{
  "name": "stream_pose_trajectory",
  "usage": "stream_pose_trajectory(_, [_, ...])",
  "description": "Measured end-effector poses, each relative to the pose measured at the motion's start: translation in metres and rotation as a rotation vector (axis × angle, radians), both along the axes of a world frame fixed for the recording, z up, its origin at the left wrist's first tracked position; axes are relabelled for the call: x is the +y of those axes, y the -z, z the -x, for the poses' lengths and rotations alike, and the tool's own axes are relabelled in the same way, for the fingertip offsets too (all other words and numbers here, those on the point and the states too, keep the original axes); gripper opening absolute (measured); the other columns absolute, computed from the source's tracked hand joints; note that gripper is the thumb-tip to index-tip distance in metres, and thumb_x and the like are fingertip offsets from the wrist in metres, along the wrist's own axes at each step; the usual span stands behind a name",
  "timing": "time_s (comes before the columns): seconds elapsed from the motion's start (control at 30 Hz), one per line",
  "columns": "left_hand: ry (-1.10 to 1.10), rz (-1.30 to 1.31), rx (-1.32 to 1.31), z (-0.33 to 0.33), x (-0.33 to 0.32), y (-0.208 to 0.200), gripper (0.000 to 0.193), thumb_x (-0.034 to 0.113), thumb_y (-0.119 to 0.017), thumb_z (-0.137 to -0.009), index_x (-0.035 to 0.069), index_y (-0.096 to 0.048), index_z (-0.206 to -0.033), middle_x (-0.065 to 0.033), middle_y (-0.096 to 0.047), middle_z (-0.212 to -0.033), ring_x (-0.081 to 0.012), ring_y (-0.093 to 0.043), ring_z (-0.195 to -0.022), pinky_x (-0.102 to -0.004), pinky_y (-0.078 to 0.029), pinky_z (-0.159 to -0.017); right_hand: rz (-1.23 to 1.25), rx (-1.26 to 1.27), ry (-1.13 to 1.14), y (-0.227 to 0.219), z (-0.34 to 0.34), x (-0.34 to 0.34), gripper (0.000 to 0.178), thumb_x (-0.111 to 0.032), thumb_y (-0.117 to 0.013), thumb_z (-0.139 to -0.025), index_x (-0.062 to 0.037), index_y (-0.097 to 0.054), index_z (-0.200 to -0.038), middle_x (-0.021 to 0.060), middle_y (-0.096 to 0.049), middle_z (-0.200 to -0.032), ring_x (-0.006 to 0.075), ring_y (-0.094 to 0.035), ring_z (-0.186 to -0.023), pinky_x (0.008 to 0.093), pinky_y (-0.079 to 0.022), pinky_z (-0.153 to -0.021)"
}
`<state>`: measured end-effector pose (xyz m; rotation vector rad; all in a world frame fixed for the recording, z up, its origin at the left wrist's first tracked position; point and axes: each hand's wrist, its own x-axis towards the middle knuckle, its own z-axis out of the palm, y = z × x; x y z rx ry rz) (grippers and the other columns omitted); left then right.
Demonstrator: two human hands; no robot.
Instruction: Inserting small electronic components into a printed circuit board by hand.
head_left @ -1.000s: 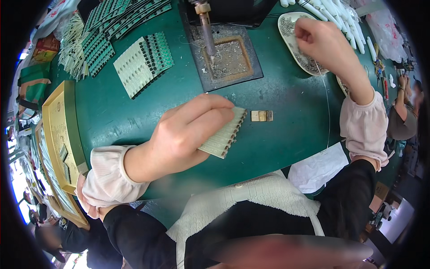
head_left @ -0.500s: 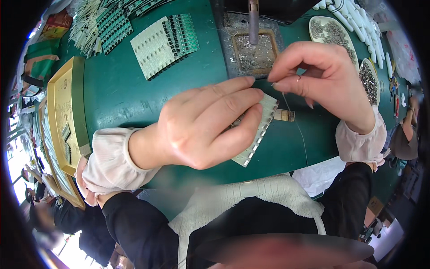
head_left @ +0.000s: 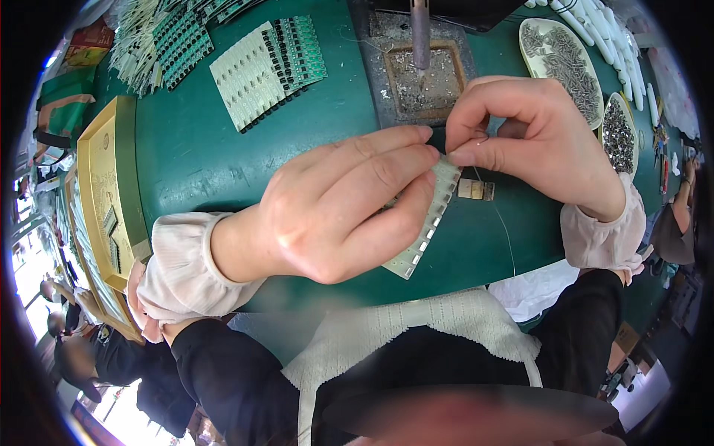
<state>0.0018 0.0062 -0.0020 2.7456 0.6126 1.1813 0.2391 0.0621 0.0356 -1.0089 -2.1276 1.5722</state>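
Observation:
My left hand [head_left: 349, 204] lies over a pale circuit board panel [head_left: 409, 262], its fingers bent across the panel and holding it. Metal pads line the panel's right edge; the hand hides much of the rest. At the panel's far corner my right hand [head_left: 532, 141] is closed in a pinch, thumb and forefinger on a thin silver wire [head_left: 506, 227] that looks like solder. The wire trails down toward the table's near edge. Whether the pinch also holds a tiny part cannot be made out. Beyond both hands, a soldering iron [head_left: 420, 37] points down over a square tray [head_left: 462, 74].
A small tan block [head_left: 476, 189] sits right of the panel. More panels [head_left: 245, 78] and green boards [head_left: 182, 48] are stacked far left. A yellow box [head_left: 135, 171] stands at left. Dishes of small metal parts [head_left: 565, 67] and white tubes [head_left: 628, 67] lie at right.
My right hand has come down slightly, its fingertips closer to the panel's far corner and my left fingertips. My left hand has hardly moved.

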Motion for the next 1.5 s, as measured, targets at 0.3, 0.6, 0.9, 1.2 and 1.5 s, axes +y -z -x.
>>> stream_pose_trajectory(0.3, [0.110, 0.018, -0.036, 0.001, -0.001, -0.002, 0.025, -0.003, -0.072, -0.067, -0.015, -0.065, -0.089, -0.0299, -0.068, -0.100, -0.0410, -0.072, -0.092, -0.0408, -0.062, -0.075, 0.190, -0.022, -0.050, -0.004, 0.000, 0.003, 0.016, 0.003, -0.080, -0.077, -0.0015, -0.064, -0.078, -0.0019, -0.061, -0.081, 0.0034, -0.057, -0.071, 0.0194, -0.043, -0.057])
stream_pose_trajectory(0.6, [0.137, 0.115, -0.028, 0.004, -0.010, 0.000, 0.025, -0.005, -0.072, -0.072, -0.016, -0.064, -0.092, -0.0311, -0.068, -0.105, -0.0415, -0.072, -0.093, -0.0407, -0.061, -0.075, 0.324, 0.019, 0.072, 0.009, -0.016, 0.010, 0.013, -0.007, -0.062, -0.097, -0.0077, -0.050, -0.099, 0.0076, -0.071, -0.084, 0.0049, -0.065, -0.064, 0.0142, -0.039, -0.044])
stream_pose_trajectory(0.9, [-0.181, 1.050, -0.063, 0.008, -0.005, -0.020, 0.023, 0.005, -0.075, -0.086, -0.005, -0.069, -0.106, -0.0173, -0.073, -0.105, -0.0235, -0.073, -0.091, -0.0314, -0.060, -0.077, 0.218, 0.065, 0.218, 0.003, -0.008, -0.008, 0.012, -0.015, -0.055, -0.103, -0.0065, -0.048, -0.100, -0.0047, -0.049, -0.062, 0.0013, -0.040, -0.046, 0.0175, -0.027, -0.043])
stream_pose_trajectory(1.2, [-0.131, 1.716, -0.711, 0.010, 0.018, -0.016, 0.029, 0.012, -0.057, -0.100, -0.005, -0.062, -0.123, -0.0146, -0.072, -0.111, -0.0261, -0.072, -0.099, -0.0276, -0.060, -0.083, -0.249, -0.035, 0.222, 0.008, 0.003, -0.015, 0.009, -0.001, -0.061, -0.097, -0.0036, -0.052, -0.098, -0.0077, -0.047, -0.078, -0.0025, -0.040, -0.065, 0.0166, -0.027, -0.057])
stream_pose_trajectory(1.5, [-0.087, 1.647, -0.747, 0.014, 0.022, -0.021, 0.028, 0.014, -0.058, -0.100, -0.004, -0.064, -0.121, -0.0144, -0.073, -0.107, -0.0266, -0.073, -0.097, -0.0275, -0.061, -0.080, -0.257, 0.025, 0.277, 0.009, 0.007, -0.015, 0.007, -0.004, -0.059, -0.100, -0.0052, -0.052, -0.099, -0.0087, -0.045, -0.071, -0.0025, -0.037, -0.060, 0.0174, -0.025, -0.054])
